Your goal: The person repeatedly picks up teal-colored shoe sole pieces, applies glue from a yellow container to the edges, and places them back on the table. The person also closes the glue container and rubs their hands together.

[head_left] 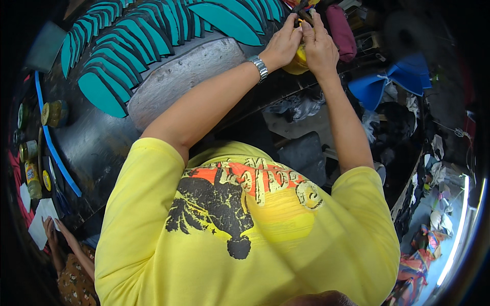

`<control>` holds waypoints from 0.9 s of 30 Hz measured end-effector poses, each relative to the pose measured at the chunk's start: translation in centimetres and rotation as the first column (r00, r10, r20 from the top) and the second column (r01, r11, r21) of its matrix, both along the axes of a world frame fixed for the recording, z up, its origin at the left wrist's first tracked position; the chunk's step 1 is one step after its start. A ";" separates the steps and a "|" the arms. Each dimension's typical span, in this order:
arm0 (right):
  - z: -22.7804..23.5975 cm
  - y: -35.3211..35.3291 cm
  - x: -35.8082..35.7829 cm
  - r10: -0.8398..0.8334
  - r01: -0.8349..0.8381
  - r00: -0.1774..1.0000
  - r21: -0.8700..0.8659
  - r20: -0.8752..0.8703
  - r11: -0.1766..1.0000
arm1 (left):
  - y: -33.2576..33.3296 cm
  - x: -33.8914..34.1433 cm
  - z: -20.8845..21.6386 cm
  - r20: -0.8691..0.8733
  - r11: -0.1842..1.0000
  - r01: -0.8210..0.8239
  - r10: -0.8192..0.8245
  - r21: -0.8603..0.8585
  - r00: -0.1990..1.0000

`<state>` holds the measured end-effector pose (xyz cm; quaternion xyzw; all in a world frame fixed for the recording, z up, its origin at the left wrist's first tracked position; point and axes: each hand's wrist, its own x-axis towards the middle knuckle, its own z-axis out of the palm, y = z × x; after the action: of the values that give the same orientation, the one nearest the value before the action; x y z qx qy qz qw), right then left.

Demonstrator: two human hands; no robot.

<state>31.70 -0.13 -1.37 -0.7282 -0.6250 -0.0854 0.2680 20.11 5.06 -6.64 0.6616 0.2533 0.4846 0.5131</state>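
Note:
My left hand point(282, 45), with a metal watch point(259, 67) on its wrist, and my right hand point(319, 47) are raised together at the top of the view. Both pinch a small dark piece point(302, 11) between their fingertips; what it is I cannot tell. Under the hands sits a yellow object point(298, 62), mostly hidden. Rows of teal sole-shaped foam pieces point(133, 46) with dark edges lie overlapped on the dark workbench point(97, 148) to the left of my hands. A grey worn slab point(178, 76) lies beneath my left forearm.
A maroon pouch point(340, 30) lies right of my hands, blue foam pieces point(393, 79) further right. A blue strip point(53, 148) and small tins point(53, 113) sit along the bench's left edge. Another person's hand point(53, 232) rests on white paper point(43, 220) at lower left. Scraps litter the floor at right.

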 end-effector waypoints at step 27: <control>-1.0 2.0 4.2 0.041 -0.358 0.285 -0.067 -0.958 0.931 | 1.7 1.3 1.3 -0.175 0.995 -0.076 0.085 0.060 0.981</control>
<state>35.88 1.89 -2.39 -0.5826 -0.4408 0.4768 0.4888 21.40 6.79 -5.35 0.7046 0.3118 0.4506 0.4508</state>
